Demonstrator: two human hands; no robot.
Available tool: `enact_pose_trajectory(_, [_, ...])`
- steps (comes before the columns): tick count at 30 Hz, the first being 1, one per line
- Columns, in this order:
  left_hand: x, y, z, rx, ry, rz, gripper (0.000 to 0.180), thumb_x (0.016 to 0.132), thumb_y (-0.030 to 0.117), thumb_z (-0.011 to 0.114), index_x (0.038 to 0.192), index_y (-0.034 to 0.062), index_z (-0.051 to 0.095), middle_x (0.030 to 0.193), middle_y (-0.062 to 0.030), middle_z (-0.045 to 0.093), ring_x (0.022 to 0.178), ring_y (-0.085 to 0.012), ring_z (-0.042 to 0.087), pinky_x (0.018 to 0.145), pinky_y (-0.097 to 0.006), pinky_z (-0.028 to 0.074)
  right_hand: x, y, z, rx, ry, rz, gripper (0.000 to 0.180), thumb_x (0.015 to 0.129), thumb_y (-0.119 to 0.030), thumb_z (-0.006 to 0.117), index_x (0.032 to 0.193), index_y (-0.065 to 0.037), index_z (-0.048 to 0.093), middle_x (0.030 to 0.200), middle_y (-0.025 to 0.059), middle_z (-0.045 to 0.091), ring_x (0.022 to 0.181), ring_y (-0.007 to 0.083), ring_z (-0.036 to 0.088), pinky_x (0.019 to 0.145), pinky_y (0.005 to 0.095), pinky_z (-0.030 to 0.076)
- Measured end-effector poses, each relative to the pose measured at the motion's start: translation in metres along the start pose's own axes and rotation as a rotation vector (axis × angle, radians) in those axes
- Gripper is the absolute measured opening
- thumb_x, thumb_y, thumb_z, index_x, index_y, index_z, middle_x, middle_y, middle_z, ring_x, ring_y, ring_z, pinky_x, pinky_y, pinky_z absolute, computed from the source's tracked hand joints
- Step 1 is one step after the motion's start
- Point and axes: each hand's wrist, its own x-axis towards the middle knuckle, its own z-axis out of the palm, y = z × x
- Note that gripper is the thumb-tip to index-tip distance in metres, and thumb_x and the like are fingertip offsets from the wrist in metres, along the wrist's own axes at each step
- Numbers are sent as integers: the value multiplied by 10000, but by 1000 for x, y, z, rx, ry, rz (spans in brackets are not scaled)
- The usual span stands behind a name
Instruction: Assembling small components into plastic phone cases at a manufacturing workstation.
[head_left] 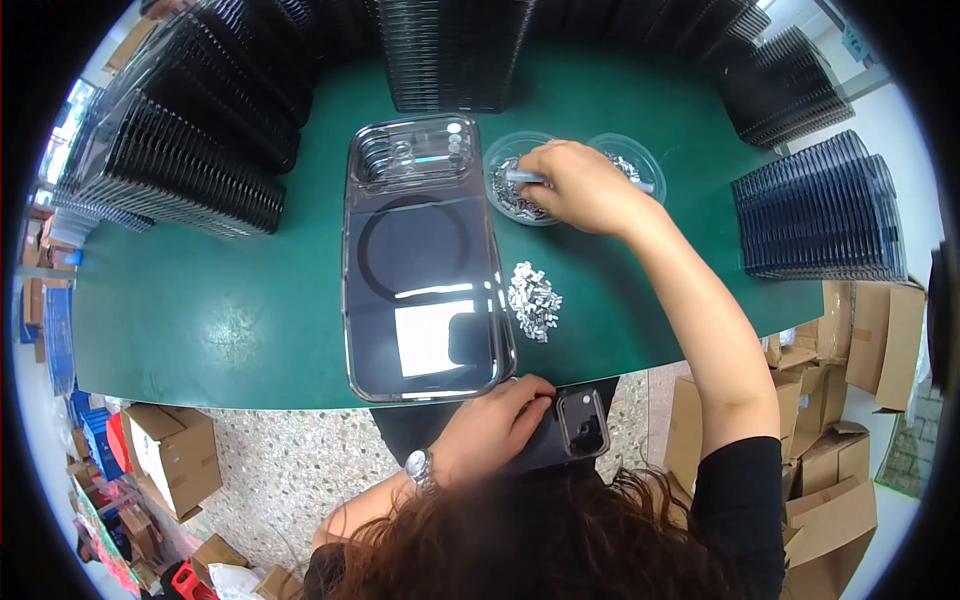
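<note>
My right hand is closed around a pale pen-like tool. It hovers over a clear round dish of small silvery pieces. A second clear dish with similar pieces stands just to the right, partly hidden by the hand. Below the dishes, a loose heap of small white and silver pieces lies on the table. A clear phone case with a dark ring stands out large on the left of the heap. My left hand, fingers bent together, rests at the table's front edge near the case's lower corner; its fingertips are partly hidden.
A dark phone or phone case lies at my lap beside the left hand. Stacked black trays stand at left, more trays at the back and others at right. Cardboard boxes sit on the floor around the green table.
</note>
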Motion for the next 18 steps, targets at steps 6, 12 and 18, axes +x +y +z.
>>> enact_pose_trajectory(6, [5,3,-1,33,-12,-33,173,1002,109,648,1130,-1,690,1010,-216,719,937,-424,703,813,-447,559,-96,-46,-35,643,120,158,91,896,-24,698,955,-4,764,981,86,760,789,127,646,700,267,463])
enact_pose_trajectory(12, [12,9,1,210,1,31,132,987,112,677,1086,37,721,944,-193,729,901,-395,713,798,-438,560,-177,-56,6,927,90,365,75,884,-65,756,952,-37,741,883,8,694,805,64,602,698,249,479])
enact_pose_trajectory(18, [9,7,12,271,-56,-69,143,1005,127,645,1087,26,705,942,-210,723,895,-415,697,780,-448,544,-215,-61,68,829,124,293,117,877,-83,753,970,-19,727,989,93,723,956,264,638,847,387,517])
